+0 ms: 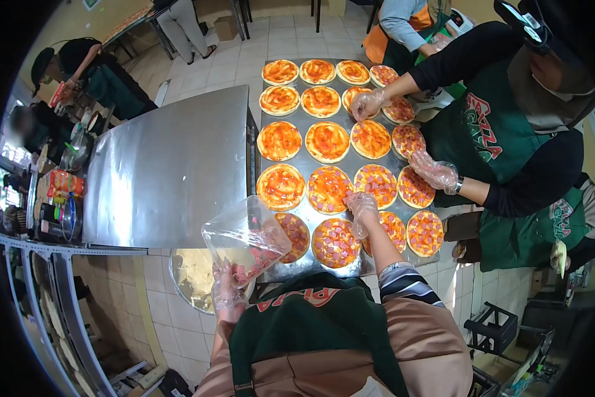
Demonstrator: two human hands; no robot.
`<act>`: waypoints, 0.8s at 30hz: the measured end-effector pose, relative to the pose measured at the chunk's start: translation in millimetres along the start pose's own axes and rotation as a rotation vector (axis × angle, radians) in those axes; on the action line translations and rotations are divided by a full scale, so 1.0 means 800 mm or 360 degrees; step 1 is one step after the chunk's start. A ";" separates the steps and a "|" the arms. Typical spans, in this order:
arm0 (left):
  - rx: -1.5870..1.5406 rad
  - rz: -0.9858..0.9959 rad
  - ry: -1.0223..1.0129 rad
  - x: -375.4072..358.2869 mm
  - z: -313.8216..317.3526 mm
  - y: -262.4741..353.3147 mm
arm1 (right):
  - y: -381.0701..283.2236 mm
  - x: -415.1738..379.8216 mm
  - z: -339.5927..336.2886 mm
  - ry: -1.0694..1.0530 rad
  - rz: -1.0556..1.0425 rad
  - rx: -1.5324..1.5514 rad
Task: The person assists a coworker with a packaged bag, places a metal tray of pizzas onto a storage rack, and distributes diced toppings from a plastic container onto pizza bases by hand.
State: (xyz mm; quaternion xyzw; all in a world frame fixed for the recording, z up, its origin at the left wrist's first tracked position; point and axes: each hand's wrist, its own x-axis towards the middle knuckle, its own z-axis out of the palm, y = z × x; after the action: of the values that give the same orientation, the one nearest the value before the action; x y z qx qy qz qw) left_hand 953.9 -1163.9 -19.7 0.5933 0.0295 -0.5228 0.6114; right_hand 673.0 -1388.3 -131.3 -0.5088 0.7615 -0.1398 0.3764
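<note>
My left hand [227, 291], in a clear plastic glove, is closed around the lower end of a clear plastic bag [234, 233] with diced pink meat [269, 242] inside. The bag tilts over the near left corner of the metal table. My right hand [363, 210], also gloved, is over the right edge of a pizza [328, 189] partly strewn with meat cubes. Its fingers are drawn together and point down; what they hold is too small to make out. Close by are a meat-topped pizza [336, 243] and a pizza with only red sauce [281, 187].
Several rows of pizzas cover the metal table [296, 155]. A co-worker's gloved hands [369, 104] [433, 171] reach in from the right. A bare steel surface [171, 165] adjoins on the left, with a large bowl of pale food [193, 278] below it. More people stand around.
</note>
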 end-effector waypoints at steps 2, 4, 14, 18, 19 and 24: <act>-0.0011 -0.0012 0.0015 -0.001 0.005 0.002 | 0.003 0.002 0.002 -0.0073 -0.0045 -0.0058; -0.0031 -0.0024 0.0036 -0.003 0.009 0.004 | -0.009 -0.008 0.003 -0.0085 -0.0105 -0.0230; -0.0029 -0.0034 0.0008 -0.003 0.002 0.006 | 0.003 -0.002 0.033 0.0087 -0.0458 -0.0606; -0.0041 -0.0021 -0.0052 0.004 -0.010 0.000 | -0.014 -0.009 0.021 0.0066 -0.0215 -0.0496; -0.0042 -0.0020 -0.0050 0.004 -0.009 0.002 | -0.006 0.000 0.026 0.0065 -0.0217 -0.0497; -0.0027 -0.0054 -0.0038 0.007 -0.012 0.004 | -0.010 -0.004 0.005 0.0106 -0.0019 -0.0366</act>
State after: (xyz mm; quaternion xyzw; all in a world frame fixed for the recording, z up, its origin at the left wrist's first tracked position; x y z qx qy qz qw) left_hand 964.2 -1160.4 -24.1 0.5812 0.0368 -0.5399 0.6078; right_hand 682.0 -1388.6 -127.9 -0.5481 0.7816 -0.0705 0.2894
